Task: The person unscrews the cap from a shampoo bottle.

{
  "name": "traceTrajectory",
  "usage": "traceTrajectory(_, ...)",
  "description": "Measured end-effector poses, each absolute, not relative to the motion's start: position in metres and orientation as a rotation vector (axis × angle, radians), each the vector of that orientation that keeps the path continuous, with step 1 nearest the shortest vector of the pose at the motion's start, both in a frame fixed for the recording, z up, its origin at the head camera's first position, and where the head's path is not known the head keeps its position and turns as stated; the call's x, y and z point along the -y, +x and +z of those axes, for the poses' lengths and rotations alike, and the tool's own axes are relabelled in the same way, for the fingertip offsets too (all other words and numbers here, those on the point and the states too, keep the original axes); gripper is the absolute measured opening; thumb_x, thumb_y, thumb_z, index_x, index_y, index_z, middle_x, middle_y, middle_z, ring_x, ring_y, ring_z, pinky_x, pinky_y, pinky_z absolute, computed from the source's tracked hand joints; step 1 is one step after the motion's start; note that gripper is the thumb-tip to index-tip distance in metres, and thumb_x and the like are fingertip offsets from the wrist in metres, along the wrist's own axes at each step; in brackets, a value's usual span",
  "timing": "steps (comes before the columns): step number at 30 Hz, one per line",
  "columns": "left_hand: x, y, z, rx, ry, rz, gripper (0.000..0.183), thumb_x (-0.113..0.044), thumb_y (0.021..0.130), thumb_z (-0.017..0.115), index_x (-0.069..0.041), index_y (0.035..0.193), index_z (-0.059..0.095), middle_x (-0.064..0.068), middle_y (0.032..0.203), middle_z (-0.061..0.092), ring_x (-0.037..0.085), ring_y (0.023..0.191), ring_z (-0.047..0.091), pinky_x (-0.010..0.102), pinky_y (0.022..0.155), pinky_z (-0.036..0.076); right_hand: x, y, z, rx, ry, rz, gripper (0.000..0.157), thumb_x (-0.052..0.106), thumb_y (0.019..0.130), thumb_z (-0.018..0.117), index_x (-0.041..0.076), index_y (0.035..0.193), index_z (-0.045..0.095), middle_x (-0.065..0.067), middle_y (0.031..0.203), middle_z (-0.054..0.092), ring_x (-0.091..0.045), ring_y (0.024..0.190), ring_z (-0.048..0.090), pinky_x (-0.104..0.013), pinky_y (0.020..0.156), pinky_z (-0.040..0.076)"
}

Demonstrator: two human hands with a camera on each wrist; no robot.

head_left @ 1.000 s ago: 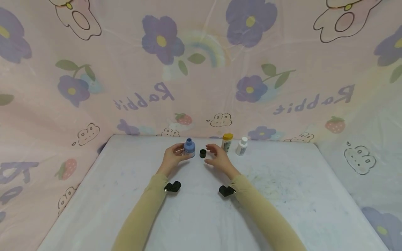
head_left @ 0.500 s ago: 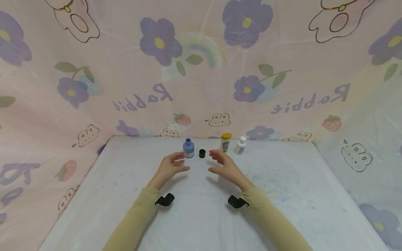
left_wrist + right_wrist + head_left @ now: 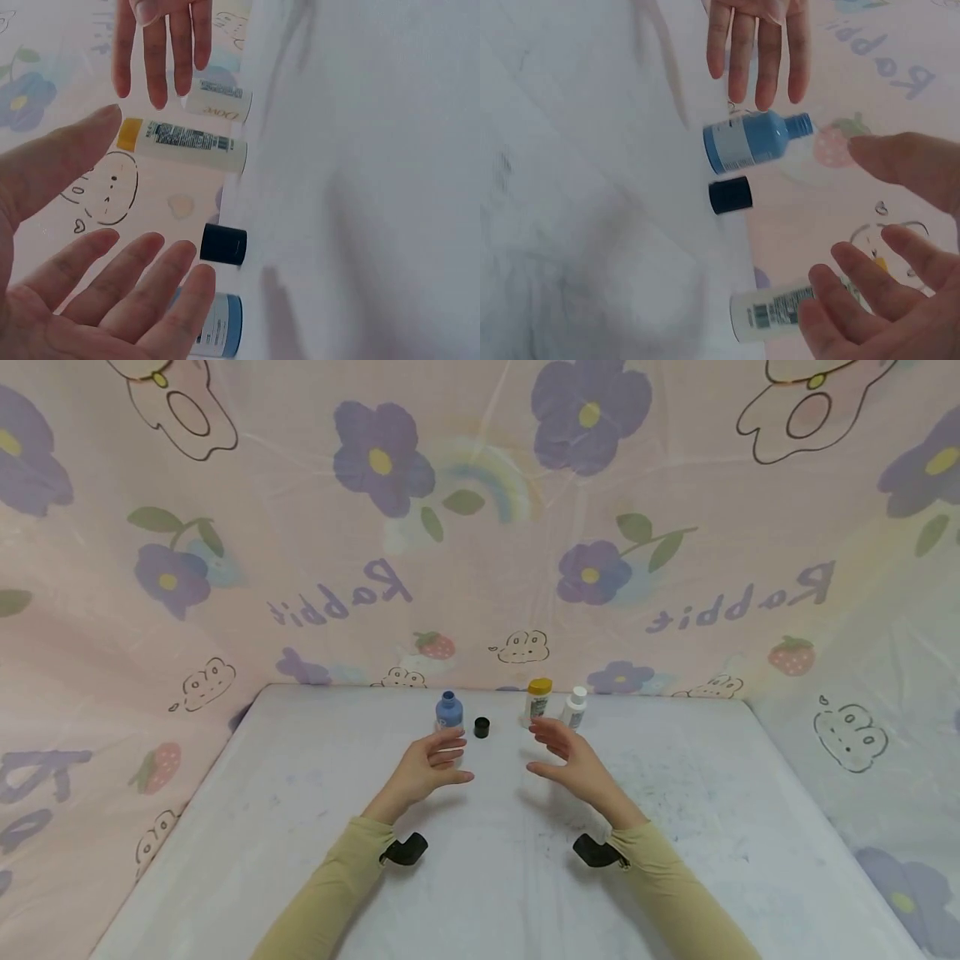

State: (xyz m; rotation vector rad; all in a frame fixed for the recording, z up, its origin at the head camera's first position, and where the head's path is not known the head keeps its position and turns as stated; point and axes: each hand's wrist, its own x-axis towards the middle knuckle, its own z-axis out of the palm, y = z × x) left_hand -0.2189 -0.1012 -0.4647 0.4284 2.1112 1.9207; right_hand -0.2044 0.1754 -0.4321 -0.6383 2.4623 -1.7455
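A blue bottle with a bare threaded neck stands upright near the back of the table, its white label showing in the right wrist view. Just right of it sits a black cap. My left hand hovers in front of the blue bottle with fingers relaxed, holding nothing. Over to the right, my right hand is also relaxed and holds nothing. It is nearest to a white bottle with a yellow cap, and its fingertips overlap that bottle's lower part in the head view.
A small white bottle with a white cap stands right of the yellow-capped one. A white sheet covers the table, which ends at a hanging curtain printed with flowers and rabbits.
My left hand has let go of the blue bottle and drawn back toward me. My right hand has moved back and to the right, away from the black cap. The bottles stay put.
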Motion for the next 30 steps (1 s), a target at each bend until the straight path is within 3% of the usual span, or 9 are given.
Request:
traceTrajectory(7, 0.086, -0.21, -0.44, -2.059, 0.496, 1.92, 0.073, 0.006, 0.076, 0.077, 0.004, 0.14, 0.041, 0.026, 0.137, 0.046, 0.042, 0.127, 0.042, 0.049, 0.105, 0.034, -0.196, -0.218, -0.454, -2.485, -0.615, -1.76, 0.071, 0.004, 0.081, 0.076, 0.0, 0.142, 0.039, -0.025, 0.138, 0.044, -0.04, 0.127, 0.042, -0.053, 0.108, 0.029)
traceTrajectory(14, 0.071, -0.225, -0.459, -2.077, 0.537, 1.924, 0.075, 0.004, 0.076, 0.078, 0.004, 0.141, 0.04, 0.024, 0.137, 0.048, 0.043, 0.126, 0.043, 0.051, 0.105, 0.033, -0.208, -0.219, -0.452, -2.494, -0.592, -1.761, 0.07, 0.01, 0.083, 0.076, 0.007, 0.142, 0.039, -0.02, 0.141, 0.044, -0.037, 0.129, 0.042, -0.052, 0.109, 0.027)
traceTrajectory(21, 0.055, -0.236, -0.468, -2.129, 0.515, 1.898, 0.07, -0.008, 0.076, 0.081, -0.007, 0.138, 0.049, 0.018, 0.135, 0.052, 0.036, 0.124, 0.048, 0.043, 0.103, 0.039, -0.213, -0.227, -0.447, -2.531, -0.571, -1.75, 0.07, 0.01, 0.084, 0.075, 0.008, 0.143, 0.038, -0.017, 0.142, 0.043, -0.036, 0.13, 0.041, -0.051, 0.109, 0.027)
traceTrajectory(30, 0.035, -0.255, -0.47, -2.223, 0.497, 1.835, 0.07, -0.016, 0.078, 0.081, -0.014, 0.139, 0.048, 0.017, 0.137, 0.051, 0.029, 0.125, 0.049, 0.042, 0.103, 0.039, -0.214, -0.242, -0.438, -2.594, -0.539, -1.73, 0.074, 0.012, 0.084, 0.075, 0.011, 0.147, 0.035, -0.013, 0.148, 0.037, -0.033, 0.135, 0.035, -0.049, 0.111, 0.024)
